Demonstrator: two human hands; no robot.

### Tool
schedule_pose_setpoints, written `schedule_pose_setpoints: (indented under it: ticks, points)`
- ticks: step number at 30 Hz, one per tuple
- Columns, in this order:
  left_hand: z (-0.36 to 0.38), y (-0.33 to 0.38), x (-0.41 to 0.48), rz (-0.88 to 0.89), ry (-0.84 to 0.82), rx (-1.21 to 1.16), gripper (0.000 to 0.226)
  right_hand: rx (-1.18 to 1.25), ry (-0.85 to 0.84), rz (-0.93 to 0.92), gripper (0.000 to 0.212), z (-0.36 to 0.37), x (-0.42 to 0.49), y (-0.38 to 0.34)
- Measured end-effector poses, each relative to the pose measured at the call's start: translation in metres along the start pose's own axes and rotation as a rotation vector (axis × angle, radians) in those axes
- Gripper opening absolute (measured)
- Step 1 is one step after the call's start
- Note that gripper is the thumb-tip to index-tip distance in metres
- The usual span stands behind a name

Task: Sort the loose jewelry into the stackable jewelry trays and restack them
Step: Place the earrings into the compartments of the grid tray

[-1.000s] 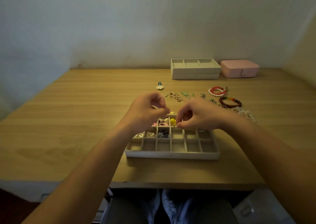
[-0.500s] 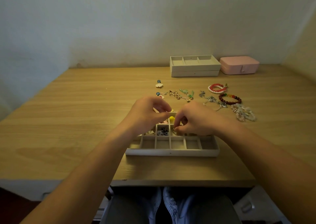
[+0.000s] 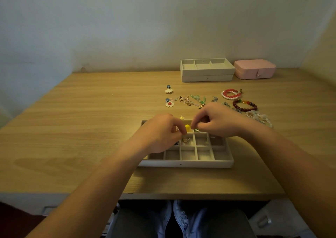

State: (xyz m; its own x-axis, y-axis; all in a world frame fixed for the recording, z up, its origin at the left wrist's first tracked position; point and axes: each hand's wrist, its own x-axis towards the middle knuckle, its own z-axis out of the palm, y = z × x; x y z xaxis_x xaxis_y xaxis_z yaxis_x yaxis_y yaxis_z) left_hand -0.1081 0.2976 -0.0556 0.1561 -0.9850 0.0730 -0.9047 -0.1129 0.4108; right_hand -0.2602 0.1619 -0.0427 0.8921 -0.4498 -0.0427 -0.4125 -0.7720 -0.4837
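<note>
Table: wooden, set against a pale wall.

Tray: white, divided into small square compartments, at the near middle of the table. The front row shows nothing in it. A yellow piece sits in a far compartment, and a gold piece in the compartment just in front of it. Other compartments are hidden by the hands.

Left hand: over the left half of the tray, fingers curled, fingertips drawn together just beside the yellow piece. Whether they grasp anything cannot be told.

Right hand: over the far right corner of the tray, fingers curled, thumb and forefinger pinched together. A small green piece shows right at the fingertips; whether it is grasped cannot be told.

Loose jewelry on the table beyond the tray:
- a gold stud just past the far rim
- two flower earrings
- gold earrings
- green pieces
- a red-and-pearl bracelet
- a dark bead bracelet
- pale bead bracelets

Two stacked trays stand at the far edge, with a closed pink box just beside them on the right.
</note>
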Motion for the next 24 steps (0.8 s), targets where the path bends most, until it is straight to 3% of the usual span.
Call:
schedule_pose_setpoints:
  ticks: [8, 18, 21, 24]
  points:
    - [0.01, 0.008, 0.008, 0.028, 0.045, 0.124, 0.013, 0.079, 0.202, 0.037, 0.02, 0.009, 0.005, 0.018]
    - [0.013, 0.004, 0.01, 0.015, 0.041, 0.094, 0.01, 0.098, 0.3, 0.054, 0.018, 0.01, 0.003, 0.019]
    - [0.005, -0.003, 0.008, -0.032, 0.134, 0.008, 0.015, -0.022, 0.323, 0.084, 0.02, 0.008, 0.003, 0.02]
    - [-0.002, -0.02, 0.009, -0.119, 0.221, 0.137, 0.028, -0.073, 0.247, 0.122, 0.023, 0.01, 0.004, 0.019]
